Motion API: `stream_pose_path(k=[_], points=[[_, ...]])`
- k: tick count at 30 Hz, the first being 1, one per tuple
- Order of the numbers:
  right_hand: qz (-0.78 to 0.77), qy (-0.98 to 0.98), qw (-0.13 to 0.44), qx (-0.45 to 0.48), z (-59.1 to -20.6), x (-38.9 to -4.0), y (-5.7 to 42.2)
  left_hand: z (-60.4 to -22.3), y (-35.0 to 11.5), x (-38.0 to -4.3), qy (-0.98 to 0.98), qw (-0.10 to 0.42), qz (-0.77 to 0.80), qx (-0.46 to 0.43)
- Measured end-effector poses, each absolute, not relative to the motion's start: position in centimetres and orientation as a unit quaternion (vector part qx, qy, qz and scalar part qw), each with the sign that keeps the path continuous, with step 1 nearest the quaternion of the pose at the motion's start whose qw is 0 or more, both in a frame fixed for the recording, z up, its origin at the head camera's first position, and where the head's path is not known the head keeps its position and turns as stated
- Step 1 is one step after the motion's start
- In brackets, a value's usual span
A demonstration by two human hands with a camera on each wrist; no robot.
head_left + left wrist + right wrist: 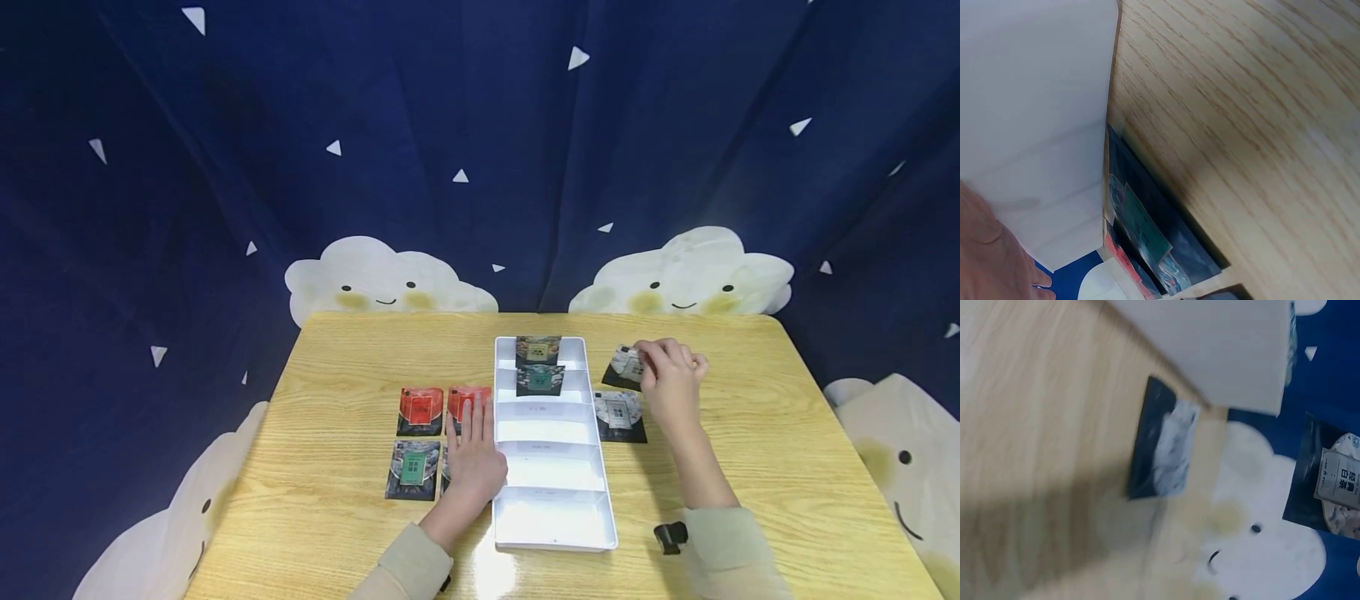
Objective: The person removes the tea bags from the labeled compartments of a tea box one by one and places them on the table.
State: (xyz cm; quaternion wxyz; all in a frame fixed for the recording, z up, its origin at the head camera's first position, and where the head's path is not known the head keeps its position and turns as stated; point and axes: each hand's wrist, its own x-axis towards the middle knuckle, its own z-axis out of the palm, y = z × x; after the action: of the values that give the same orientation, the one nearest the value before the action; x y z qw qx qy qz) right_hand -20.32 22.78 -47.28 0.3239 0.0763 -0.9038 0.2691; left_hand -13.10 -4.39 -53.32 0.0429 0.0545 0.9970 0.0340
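Observation:
My right hand (672, 379) pinches a black-and-white tea sachet (627, 365) by its edge, to the right of the tray. That sachet (1339, 481) hangs raised in the right wrist view. Another white-patterned sachet (619, 417) lies flat beside the tray (555, 523). With fingers straight, my left hand (476, 467) lies against the tray's left side, over a red sachet (459, 402) and a mostly hidden dark one. In the left wrist view, a green-labelled sachet (1154, 231) lies along the white tray wall, with the hand above.
The white tray has several compartments in a row. A gold-labelled sachet (537, 350) and a green-labelled sachet (540, 380) stand in its two far compartments. Left of my left hand lie a red sachet (421, 411) and a green-labelled sachet (412, 469) on the wooden table (337, 492).

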Motion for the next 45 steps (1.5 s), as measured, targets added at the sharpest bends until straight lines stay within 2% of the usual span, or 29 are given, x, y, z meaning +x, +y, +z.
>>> stream_pose_path(k=[8,19,23,33,45], points=[[0.255,-0.913,0.318,0.020,-49.7,-20.6,25.9,-53.4,-4.4,-13.2,0.997,0.048,0.035,0.052],[0.209,-0.968,0.138,-0.031,-52.8,-20.1,28.9,-53.0,-4.4,-13.2,0.996,0.055,0.037,0.052],[0.186,-0.977,0.099,-0.023,-54.4,-20.3,29.6,-53.1,-4.4,-13.2,0.997,0.053,0.036,0.053],[0.169,-0.980,0.098,-0.031,-58.3,-20.3,29.8,-53.2,-4.4,-13.3,0.996,0.060,0.040,0.048],[0.180,-0.978,0.096,-0.041,-59.4,-20.5,29.5,-53.2,-4.4,-13.1,0.997,0.050,0.036,0.052]])
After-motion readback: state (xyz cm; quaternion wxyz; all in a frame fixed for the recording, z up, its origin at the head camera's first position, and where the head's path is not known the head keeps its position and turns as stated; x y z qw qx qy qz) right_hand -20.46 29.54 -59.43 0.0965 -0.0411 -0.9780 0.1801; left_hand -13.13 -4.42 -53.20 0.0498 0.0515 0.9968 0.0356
